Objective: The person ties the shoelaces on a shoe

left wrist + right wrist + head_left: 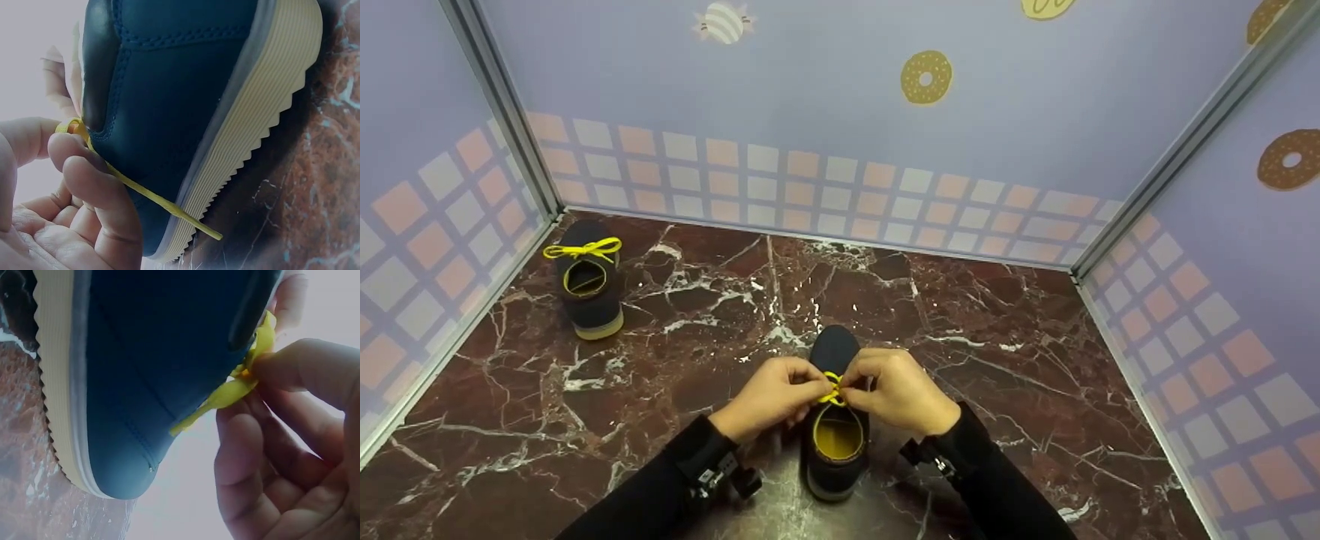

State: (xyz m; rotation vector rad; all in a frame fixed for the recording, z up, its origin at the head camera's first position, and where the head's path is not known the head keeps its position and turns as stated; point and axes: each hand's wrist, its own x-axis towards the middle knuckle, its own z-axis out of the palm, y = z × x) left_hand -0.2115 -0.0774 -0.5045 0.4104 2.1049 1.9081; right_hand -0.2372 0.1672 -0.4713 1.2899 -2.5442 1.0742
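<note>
A dark shoe [834, 476] with a ribbed cream sole [281, 73] stands on the floor, its toe pointing away from me. Over its throat, both hands work on the yellow shoelace [832, 400]. My left hand [772, 395] pinches a loop of the lace between thumb and fingers, and a loose lace end hangs down the shoe's side in the left wrist view. On the other side, my right hand [896, 390] pinches the lace [233, 392] with thumb and forefinger. The fingertips of both hands nearly meet and partly hide the knot.
A matching dark shoe [598, 300], its yellow lace [585, 248] tied in a bow, stands at the far left near the corner. Purple panel walls [825, 97] enclose the dark red marbled floor [697, 360] at the back and both sides.
</note>
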